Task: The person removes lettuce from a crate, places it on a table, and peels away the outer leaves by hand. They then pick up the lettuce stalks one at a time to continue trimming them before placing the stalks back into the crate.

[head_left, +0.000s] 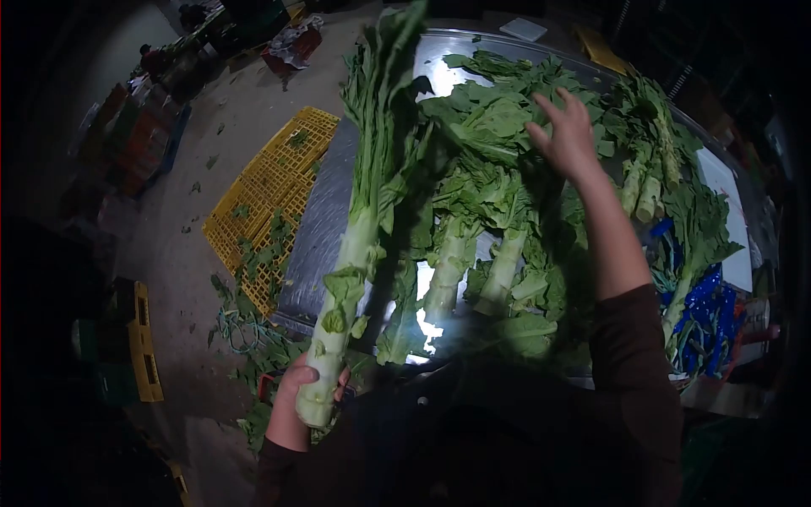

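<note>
My left hand (302, 388) is wrapped round the thick pale base of a long leafy stalk (348, 253), which slants upward with its green leaves at the top. Over the leaf pile (494, 114) on the metal table (317, 228), my right hand (564, 131) is raised with its fingers spread, holding nothing. Two more thick stalks, a left one (446, 270) and a right one (504, 269), lie on the table with their leaves pointing away from me. Whether my right fingertips touch the leaves, I cannot tell.
Further stalks (650, 196) lie at the table's right side, near a white board (725, 215) and blue plastic (708, 308). Yellow crates (269, 203) stand left of the table, with scattered leaves on the floor. People are dimly visible at the far upper left.
</note>
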The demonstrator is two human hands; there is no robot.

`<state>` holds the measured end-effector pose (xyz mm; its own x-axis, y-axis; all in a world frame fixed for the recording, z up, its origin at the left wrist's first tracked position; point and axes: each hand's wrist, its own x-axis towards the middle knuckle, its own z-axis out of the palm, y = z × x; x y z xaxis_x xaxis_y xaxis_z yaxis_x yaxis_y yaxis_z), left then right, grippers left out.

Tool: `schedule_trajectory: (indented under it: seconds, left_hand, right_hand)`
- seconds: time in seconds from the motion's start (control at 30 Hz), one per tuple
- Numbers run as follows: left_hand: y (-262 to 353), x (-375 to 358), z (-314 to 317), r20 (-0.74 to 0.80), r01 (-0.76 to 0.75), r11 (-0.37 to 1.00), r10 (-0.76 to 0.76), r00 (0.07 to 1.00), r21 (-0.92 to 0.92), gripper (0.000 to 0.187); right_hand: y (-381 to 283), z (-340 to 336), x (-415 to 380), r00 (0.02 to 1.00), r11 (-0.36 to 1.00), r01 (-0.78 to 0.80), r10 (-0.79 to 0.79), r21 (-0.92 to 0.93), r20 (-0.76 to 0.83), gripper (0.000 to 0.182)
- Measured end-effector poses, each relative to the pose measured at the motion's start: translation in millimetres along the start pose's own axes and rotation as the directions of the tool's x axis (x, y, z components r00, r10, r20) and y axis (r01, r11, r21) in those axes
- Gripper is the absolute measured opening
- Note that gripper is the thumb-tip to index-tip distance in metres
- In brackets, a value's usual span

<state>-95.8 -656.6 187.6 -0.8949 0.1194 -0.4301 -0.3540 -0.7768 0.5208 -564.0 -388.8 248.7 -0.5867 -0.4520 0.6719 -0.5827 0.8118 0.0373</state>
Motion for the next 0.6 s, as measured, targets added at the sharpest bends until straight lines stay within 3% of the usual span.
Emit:
schedule_trajectory:
  seconds: [0.07, 0.13, 0.27, 0.3, 0.4, 0.43, 0.47, 0.5, 0.57, 0.6]
  left_hand:
    - [1, 20, 1, 0.204, -0.033, 0.989, 0.062, 0.977, -0.141, 0.081]
    - [3, 36, 15, 0.219, -0.059, 0.988, 0.090, 0.972, -0.144, 0.083]
    - [3, 53, 31, 0.346, -0.087, 0.936, 0.211, 0.914, -0.341, 0.085]
    - [3, 53, 32, 0.386, -0.065, 0.914, 0.233, 0.893, -0.402, 0.086]
    - [9, 52, 36, 0.425, -0.053, 0.923, 0.226, 0.877, -0.380, 0.085]
    - [13, 50, 40, 0.376, -0.098, 0.951, 0.209, 0.903, -0.293, 0.083]
    - [15, 48, 41, 0.354, -0.095, 0.944, 0.210, 0.911, -0.315, 0.083]
    - [19, 49, 42, 0.324, -0.118, 0.973, 0.179, 0.929, -0.198, 0.081]
    - [24, 54, 40, 0.302, -0.120, 0.992, 0.125, 0.945, -0.035, 0.075]
    - [26, 57, 39, 0.310, -0.107, 0.993, 0.115, 0.944, -0.044, 0.075]
  right_hand:
    - [-40, -9, -32, 0.966, 0.923, 0.007, -0.105, 0.384, 0.234, 0.047]
    - [-81, -25, -67, 0.864, 0.698, -0.098, -0.294, 0.709, 0.409, 0.048]
    - [-132, -54, -97, 0.687, 0.401, -0.399, -0.465, 0.824, 0.559, 0.044]
    - [-139, -56, -97, 0.687, 0.397, -0.402, -0.465, 0.825, 0.558, 0.044]
    - [-160, -60, -96, 0.783, 0.137, -0.515, -0.326, 0.846, 0.530, 0.026]
    - [-166, -70, -89, 0.839, 0.120, -0.469, -0.250, 0.875, 0.484, 0.019]
    - [-169, -77, -81, 0.842, 0.115, -0.480, -0.217, 0.869, 0.494, 0.019]
    - [-174, -78, -74, 0.847, 0.113, -0.488, -0.178, 0.866, 0.501, 0.019]
    - [-183, -80, -64, 0.879, 0.143, -0.431, -0.155, 0.891, 0.451, 0.027]
    - [-187, -90, -56, 0.884, 0.299, -0.383, -0.154, 0.874, 0.440, 0.033]
